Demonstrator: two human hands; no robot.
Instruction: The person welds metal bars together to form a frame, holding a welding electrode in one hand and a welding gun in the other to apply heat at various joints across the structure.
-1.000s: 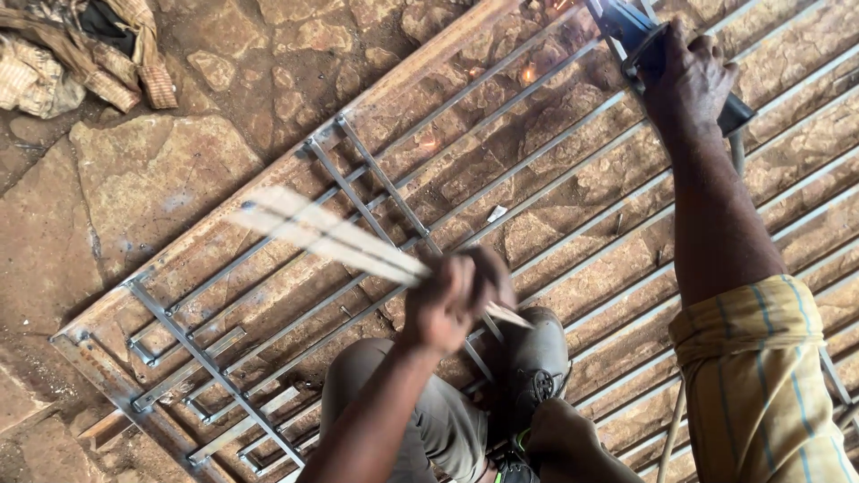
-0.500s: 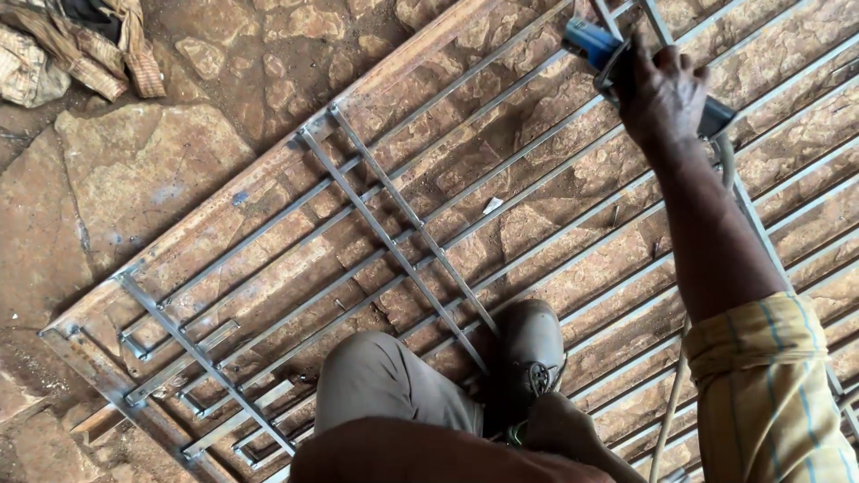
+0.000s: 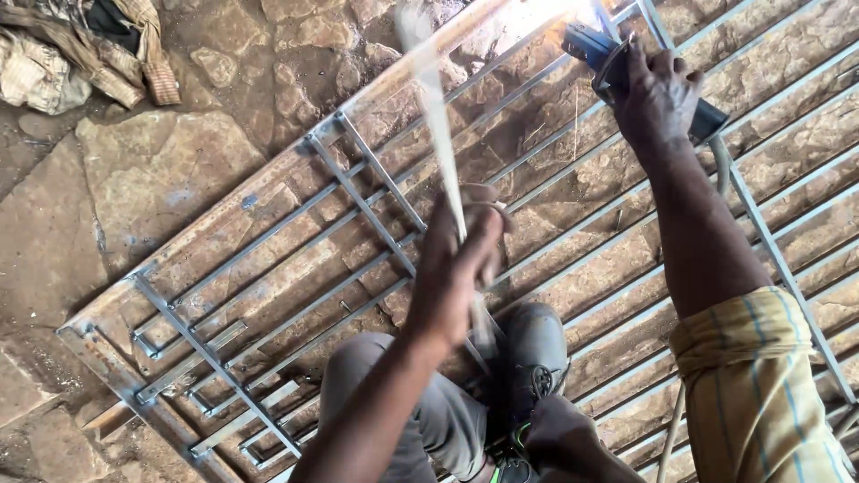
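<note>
A metal grille of grey bars (image 3: 358, 179) lies flat on the stone ground. My left hand (image 3: 461, 264) is raised in the middle of the view, closed around a thin pale strip (image 3: 438, 98) that is blurred and points up and away. My right hand (image 3: 658, 94) reaches to the far upper right and grips a dark blue and black tool (image 3: 591, 45) held against the grille's top rail. My knees in grey trousers (image 3: 447, 394) and a dark shoe (image 3: 532, 358) are over the bars near the bottom.
A heap of crumpled cloth (image 3: 80, 49) lies at the top left on the ground. Rough brown flagstones (image 3: 152, 179) surround the grille. A thin pipe or cable (image 3: 671, 429) runs beside my right sleeve (image 3: 761, 385).
My left hand dropped out of view half a second ago and is now raised again with the strip, swung from pointing left to pointing up. The right hand stays on the tool.
</note>
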